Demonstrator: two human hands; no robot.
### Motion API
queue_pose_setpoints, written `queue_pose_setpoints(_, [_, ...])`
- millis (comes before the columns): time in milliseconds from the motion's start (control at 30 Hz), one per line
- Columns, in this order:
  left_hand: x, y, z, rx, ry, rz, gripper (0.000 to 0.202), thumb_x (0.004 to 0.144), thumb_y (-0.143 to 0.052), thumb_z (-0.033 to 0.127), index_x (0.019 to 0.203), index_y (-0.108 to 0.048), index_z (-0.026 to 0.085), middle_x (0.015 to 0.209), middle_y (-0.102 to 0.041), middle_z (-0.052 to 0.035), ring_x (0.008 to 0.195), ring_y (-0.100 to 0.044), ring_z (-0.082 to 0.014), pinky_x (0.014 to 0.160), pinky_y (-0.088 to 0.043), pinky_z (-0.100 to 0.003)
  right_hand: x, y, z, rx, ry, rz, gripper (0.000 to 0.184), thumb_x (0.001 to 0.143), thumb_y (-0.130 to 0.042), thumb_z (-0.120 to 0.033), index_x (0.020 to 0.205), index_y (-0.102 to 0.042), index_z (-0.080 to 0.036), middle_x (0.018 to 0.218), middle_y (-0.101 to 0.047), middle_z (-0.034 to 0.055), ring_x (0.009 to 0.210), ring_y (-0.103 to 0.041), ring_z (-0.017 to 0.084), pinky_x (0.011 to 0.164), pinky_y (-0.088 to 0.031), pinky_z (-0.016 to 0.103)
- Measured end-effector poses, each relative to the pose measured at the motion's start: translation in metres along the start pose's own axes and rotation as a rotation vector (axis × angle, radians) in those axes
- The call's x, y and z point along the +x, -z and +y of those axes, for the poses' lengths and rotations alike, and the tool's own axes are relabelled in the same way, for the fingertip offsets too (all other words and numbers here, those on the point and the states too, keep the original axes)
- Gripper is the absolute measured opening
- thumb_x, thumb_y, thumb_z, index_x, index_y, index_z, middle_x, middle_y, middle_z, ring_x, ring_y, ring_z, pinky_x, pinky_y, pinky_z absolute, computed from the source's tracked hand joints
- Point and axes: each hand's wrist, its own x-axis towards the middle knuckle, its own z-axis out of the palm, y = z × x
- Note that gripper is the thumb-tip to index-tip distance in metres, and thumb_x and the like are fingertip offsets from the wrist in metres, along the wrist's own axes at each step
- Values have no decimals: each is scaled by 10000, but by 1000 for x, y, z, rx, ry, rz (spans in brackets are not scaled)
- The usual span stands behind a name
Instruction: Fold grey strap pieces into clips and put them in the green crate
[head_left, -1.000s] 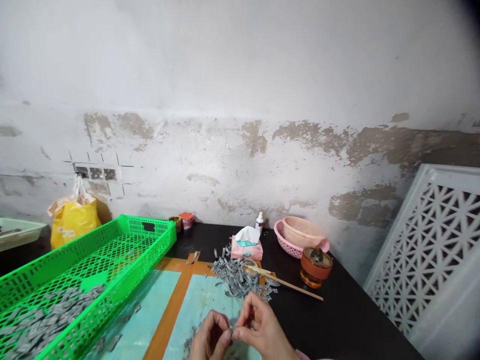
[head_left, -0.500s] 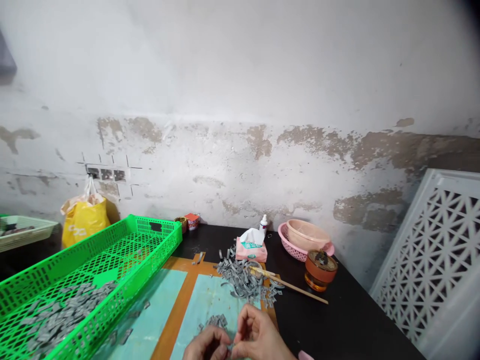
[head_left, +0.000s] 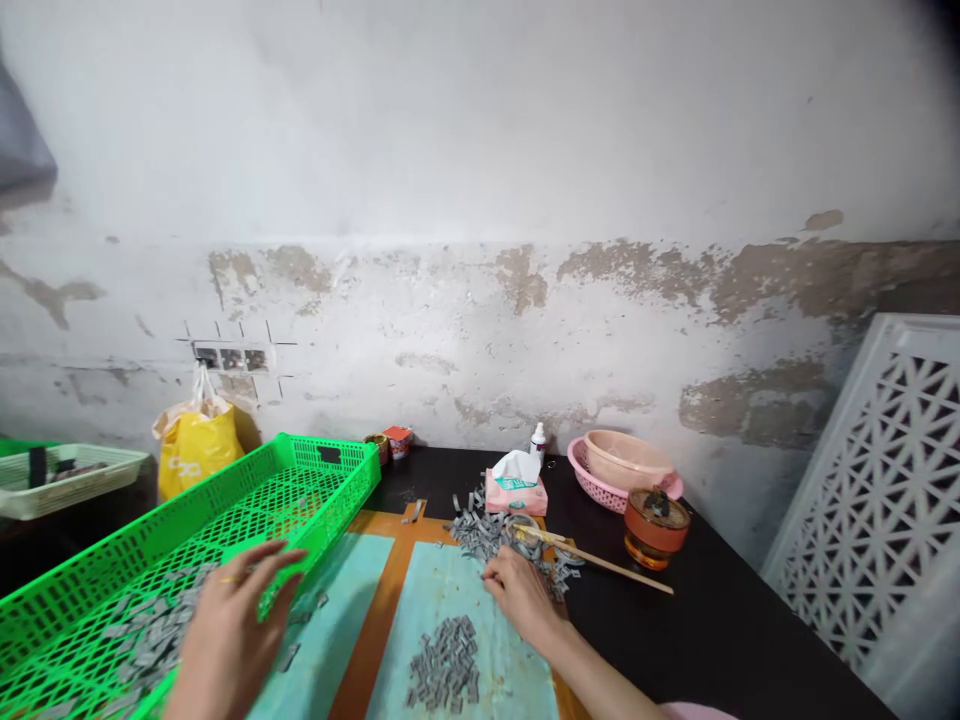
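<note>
My left hand (head_left: 238,625) is over the near side of the green plastic crate (head_left: 367,480), its fingers spread and thumb apart, with nothing seen between them. Many small grey folded pieces (head_left: 154,635) lie in the crate under and beside it. My right hand (head_left: 519,590) is at the near edge of a heap of grey strips (head_left: 480,530). Its fingers are curled together, and whatever they hold is hidden. A second, smaller pile of grey pieces (head_left: 446,660) lies on the light-blue sheet (head_left: 382,620) between my hands.
A long wooden stick (head_left: 615,570) rests by a small round dish on the strips. Behind them are a tissue box (head_left: 517,492) and a white bottle (head_left: 538,440). Pink basins (head_left: 626,462) and an amber jar (head_left: 656,530) stand right. A yellow bag (head_left: 199,450) hangs left.
My hands were close together above the small grey pile. The left has moved left over the crate and opened; the right has moved forward to the strip heap. The small pile is now uncovered.
</note>
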Motion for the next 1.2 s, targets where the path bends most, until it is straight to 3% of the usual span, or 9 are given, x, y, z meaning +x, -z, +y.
queue_pose_setpoints(133, [-39, -64, 53, -247, -4, -409, 188, 791, -579, 238, 845, -757, 264, 939, -742, -86, 881, -674, -275, 785, -515, -354, -3, 1, -1, -9, 40, 27, 206, 809, -484, -67, 745, -638, -187, 823, -574, 38, 761, -568, 175, 697, -399, 270])
queue_pose_setpoints(300, [-61, -112, 81, -284, 34, -565, 221, 720, -606, 125, 737, -774, 267, 830, -737, -85, 847, -649, -287, 733, -447, -341, -7, 21, -5, 150, 91, 129, 116, 833, -499, -173, 750, -574, -204, 829, -567, 39, 852, -566, 208, 716, -421, 284])
queue_pose_setpoints(533, [-49, -122, 81, -567, 205, -528, 148, 770, -631, 231, 659, -729, 214, 705, -712, -52, 711, -633, -240, 659, -408, -304, -22, 30, -14, 629, -2, 68, 269, 886, -516, -458, 798, -516, -203, 748, -612, 12, 727, -568, 168, 708, -415, 290])
queue_pose_setpoints(633, [-41, -128, 93, -906, 409, -508, 257, 776, -666, 428, 718, -680, 178, 615, -670, -9, 576, -584, -173, 563, -393, -262, -28, 31, -27, 794, -30, 0, 310, 862, -548, -510, 829, -509, -204, 741, -603, 6, 735, -571, 164, 714, -422, 289])
queue_pose_setpoints(700, [-37, -132, 103, -1174, 607, -511, 338, 686, -751, 490, 733, -661, 167, 607, -669, 8, 542, -564, -139, 539, -392, -234, -30, 33, -36, 894, -45, -55, 336, 827, -590, -527, 832, -509, -201, 709, -591, -6, 704, -571, 158, 705, -429, 289])
queue_pose_setpoints(767, [-34, -138, 112, -1388, 761, -544, 373, 582, -843, 455, 721, -666, 158, 619, -685, 9, 556, -578, -120, 552, -416, -212, -30, 35, -40, 947, -59, -101, 354, 795, -628, -529, 826, -518, -193, 690, -587, -10, 660, -563, 145, 674, -426, 280])
queue_pose_setpoints(867, [-33, -150, 118, -1549, 849, -582, 348, 506, -909, 352, 678, -691, 142, 607, -684, 11, 559, -595, -94, 558, -440, -171, -28, 36, -36, 961, -75, -108, 363, 764, -663, -514, 823, -547, -176, 642, -573, -21, 609, -539, 124, 631, -404, 254])
queue_pose_setpoints(1033, [-37, -163, 120, -1660, 932, -541, 331, 497, -929, 245, 755, -742, 154, 584, -678, 8, 523, -606, -76, 523, -468, -135, -22, 34, -22, 967, -150, -106, 362, 701, -724, -469, 801, -598, -144, 562, -553, -34, 535, -506, 102, 559, -369, 224])
queue_pose_setpoints(1200, [-37, -158, 125, -1706, 1014, -559, 344, 484, -929, 149, 792, -776, 136, 631, -728, -19, 548, -653, -90, 545, -518, -132, -19, 30, -12, 1052, -215, -153, 350, 662, -754, -434, 771, -615, -133, 530, -555, -38, 485, -483, 84, 531, -356, 218])
